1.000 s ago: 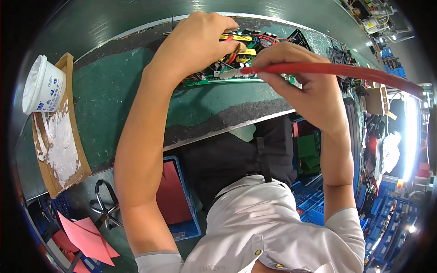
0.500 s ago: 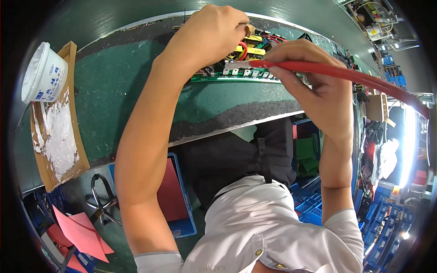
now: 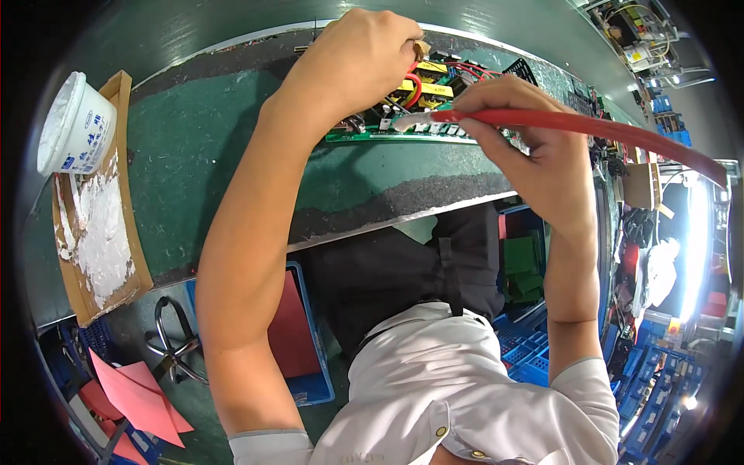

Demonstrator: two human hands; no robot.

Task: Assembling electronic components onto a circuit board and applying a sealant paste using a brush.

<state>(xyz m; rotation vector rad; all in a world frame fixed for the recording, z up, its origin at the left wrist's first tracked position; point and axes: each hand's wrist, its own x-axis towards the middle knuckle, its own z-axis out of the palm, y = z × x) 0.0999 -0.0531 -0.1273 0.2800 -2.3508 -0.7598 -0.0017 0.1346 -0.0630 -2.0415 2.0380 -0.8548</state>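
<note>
A green circuit board (image 3: 372,139) lies near the far edge of the bench, carrying yellow transformers (image 3: 432,91), a red wire loop and a row of small white-coated parts along its near edge. My right hand (image 3: 535,147) pinches a long red-handled brush (image 3: 573,122) close to its head. White paste coats the brush tip, which is at the row of parts. My left hand (image 3: 364,66) reaches over the board's left end. Its fingers are closed by a brownish part; what they grip is mostly hidden.
At the left, a white plastic tub (image 3: 81,132) stands on a cardboard tray (image 3: 139,263) smeared with white paste. Below the bench edge are a blue bin (image 3: 325,372), pink sheets (image 3: 136,395) and a metal stool base (image 3: 177,349). More blue bins (image 3: 659,387) stand at the right.
The brush tip has moved a little right and toward me along the row of parts. My right hand has shifted slightly left and nearer. My left hand stays almost still.
</note>
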